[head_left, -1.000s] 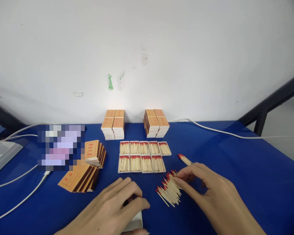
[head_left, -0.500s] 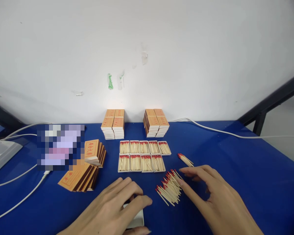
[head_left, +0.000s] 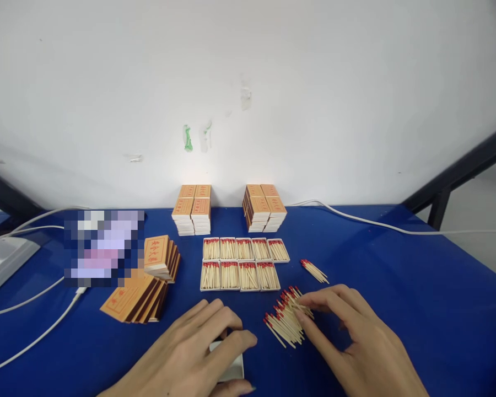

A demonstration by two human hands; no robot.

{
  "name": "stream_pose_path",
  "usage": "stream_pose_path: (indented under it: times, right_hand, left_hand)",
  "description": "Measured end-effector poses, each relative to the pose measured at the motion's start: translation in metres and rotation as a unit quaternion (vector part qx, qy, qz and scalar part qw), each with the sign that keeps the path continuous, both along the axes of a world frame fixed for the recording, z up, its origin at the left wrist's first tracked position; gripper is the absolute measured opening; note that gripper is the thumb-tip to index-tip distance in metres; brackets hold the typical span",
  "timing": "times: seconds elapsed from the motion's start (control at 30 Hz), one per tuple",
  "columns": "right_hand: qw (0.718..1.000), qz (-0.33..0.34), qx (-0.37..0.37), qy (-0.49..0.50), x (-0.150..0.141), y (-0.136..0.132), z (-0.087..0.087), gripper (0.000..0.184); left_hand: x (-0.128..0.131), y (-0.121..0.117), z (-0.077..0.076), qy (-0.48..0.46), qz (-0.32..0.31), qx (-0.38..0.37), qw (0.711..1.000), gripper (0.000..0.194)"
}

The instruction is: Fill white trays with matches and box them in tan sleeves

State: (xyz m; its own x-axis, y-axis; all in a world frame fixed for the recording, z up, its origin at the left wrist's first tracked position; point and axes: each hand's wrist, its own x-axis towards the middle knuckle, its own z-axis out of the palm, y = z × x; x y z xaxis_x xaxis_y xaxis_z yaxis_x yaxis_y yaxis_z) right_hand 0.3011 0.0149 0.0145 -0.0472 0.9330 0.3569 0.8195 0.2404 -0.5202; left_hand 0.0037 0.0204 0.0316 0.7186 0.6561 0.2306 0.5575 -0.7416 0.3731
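Note:
My left hand [head_left: 202,347] rests low in the middle, fingers curled round a white matchbox tray [head_left: 233,366]. Its palm and thumb cover most of that tray. At the right, my right hand [head_left: 351,342] has thumb and forefinger pinched on some matches in a loose pile of red-tipped matches [head_left: 287,325]. A smaller bunch of matches [head_left: 314,272] lies just beyond that hand. Farther up, filled matchbox trays [head_left: 248,275] stand side by side in two rows, match heads pointing away from me.
Two stacks of closed matchboxes [head_left: 191,209] stand against the wall. Fanned orange matchbox sleeves [head_left: 134,298] and more sleeves [head_left: 157,252] lie at the left, beside a blurred device [head_left: 107,242] with a white cable [head_left: 45,347]. Everything sits on a blue tabletop [head_left: 397,264].
My right hand has moved slightly left onto the match pile, and its thumb and forefinger have closed together on matches. The left hand stays on the tray.

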Motion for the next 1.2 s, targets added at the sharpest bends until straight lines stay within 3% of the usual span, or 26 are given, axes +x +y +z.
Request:
stream_pose_path:
  times: [0.43,0.77,1.2]
  right_hand:
    - [0.999,-0.024,-0.034,-0.004,-0.007,0.001,-0.011,0.030]
    - [0.999,-0.009,-0.022,0.031,-0.005,0.000,-0.004,0.032]
    - [0.998,-0.017,-0.040,0.050,-0.004,0.005,0.002,0.046]
  left_hand:
    - [-0.002,0.000,-0.002,-0.001,0.007,-0.003,1.000,0.048]
    - [-0.004,0.003,-0.011,-0.023,-0.022,0.024,0.999,0.037]
    - [0.000,0.004,-0.010,-0.050,-0.019,0.031,0.998,0.034]
